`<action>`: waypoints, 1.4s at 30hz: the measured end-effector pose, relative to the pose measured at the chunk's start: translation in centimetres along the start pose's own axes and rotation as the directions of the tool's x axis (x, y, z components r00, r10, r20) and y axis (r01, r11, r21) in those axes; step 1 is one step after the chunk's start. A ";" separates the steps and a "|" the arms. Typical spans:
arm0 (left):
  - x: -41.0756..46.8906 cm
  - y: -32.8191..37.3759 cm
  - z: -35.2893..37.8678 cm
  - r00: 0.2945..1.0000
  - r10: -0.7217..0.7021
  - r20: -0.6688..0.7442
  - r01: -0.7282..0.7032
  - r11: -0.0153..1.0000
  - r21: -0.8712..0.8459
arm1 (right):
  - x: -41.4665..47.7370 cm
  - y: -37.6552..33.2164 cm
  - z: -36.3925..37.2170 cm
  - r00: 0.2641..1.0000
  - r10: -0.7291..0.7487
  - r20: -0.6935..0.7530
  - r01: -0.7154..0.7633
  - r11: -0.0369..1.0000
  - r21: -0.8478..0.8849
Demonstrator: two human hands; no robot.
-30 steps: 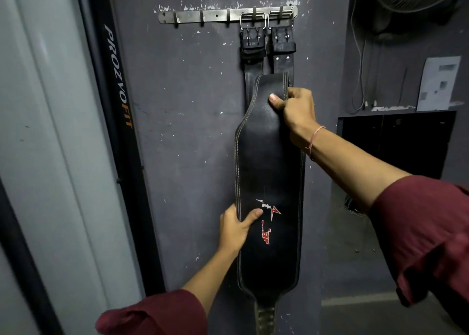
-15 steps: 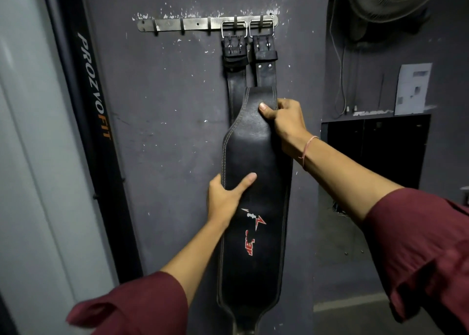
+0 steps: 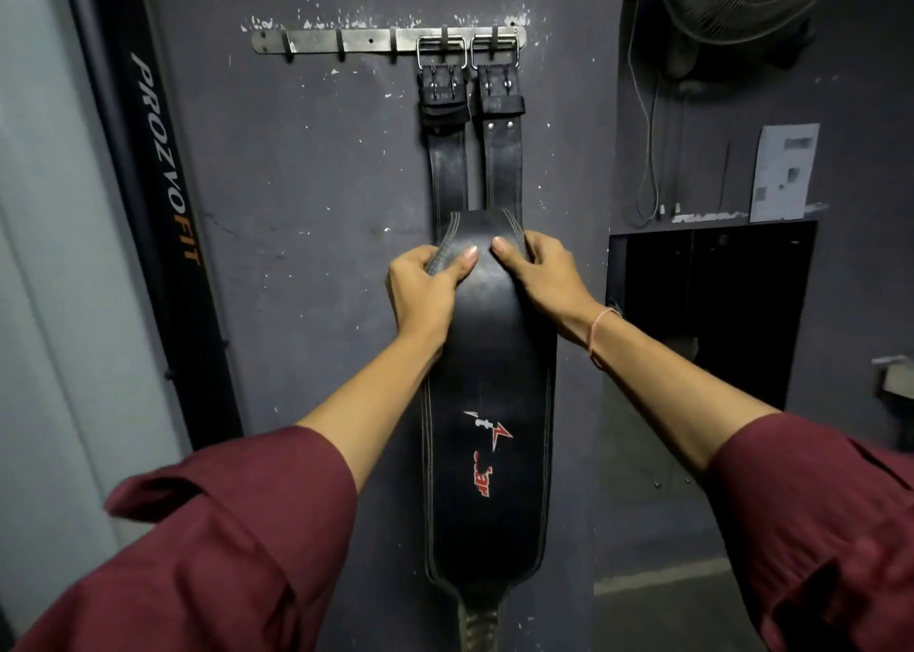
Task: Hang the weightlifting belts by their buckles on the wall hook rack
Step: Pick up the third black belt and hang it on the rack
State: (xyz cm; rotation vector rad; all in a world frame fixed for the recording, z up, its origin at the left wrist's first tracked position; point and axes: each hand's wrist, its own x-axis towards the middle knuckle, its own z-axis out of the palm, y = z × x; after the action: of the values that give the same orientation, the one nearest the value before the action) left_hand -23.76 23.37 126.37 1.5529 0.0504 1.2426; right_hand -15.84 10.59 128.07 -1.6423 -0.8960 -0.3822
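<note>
Two buckles [image 3: 441, 51] sit on the right-hand hooks of the hook rack [image 3: 366, 40], their straps [image 3: 449, 171] hanging side by side against the wall. My left hand [image 3: 425, 285] has risen from the lower left edge of the wide belt panel [image 3: 489, 379] to its top, opposite my right hand [image 3: 544, 275], which stays there. Both hands now grip the panel's upper edges, thumbs on the face, fingers curled behind. I cannot tell which strap the panel belongs to. I judge hanging done here and the panel being squared; three hooks remain free.
</note>
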 end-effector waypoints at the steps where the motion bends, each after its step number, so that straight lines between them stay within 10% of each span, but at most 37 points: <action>1: 0.1 0.1 0.0 1.000 0.007 0.003 -0.007 1.000 0.008 | -0.6 0.5 -0.2 1.000 -0.008 0.000 0.008 0.998 0.067; 8: 0.4 0.4 -0.2 0.998 0.035 -0.051 -0.030 0.995 0.096 | -9.4 6.6 2.0 0.972 0.192 0.136 -0.235 0.803 0.548; 19: 0.1 1.0 -1.6 0.994 0.031 -0.107 -0.017 0.992 0.128 | -15.9 11.6 4.2 0.828 0.363 0.427 -0.533 0.748 0.396; 42: 1.4 3.2 -3.9 0.985 0.084 -0.148 -0.077 0.996 0.051 | -23.4 12.8 6.7 0.731 0.533 0.425 -0.649 0.735 0.194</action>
State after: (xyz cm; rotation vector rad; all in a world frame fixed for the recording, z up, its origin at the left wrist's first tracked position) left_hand -27.68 25.62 129.10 1.5101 0.1139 1.4294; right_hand -23.25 8.18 101.71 -1.5967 -0.5745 0.5096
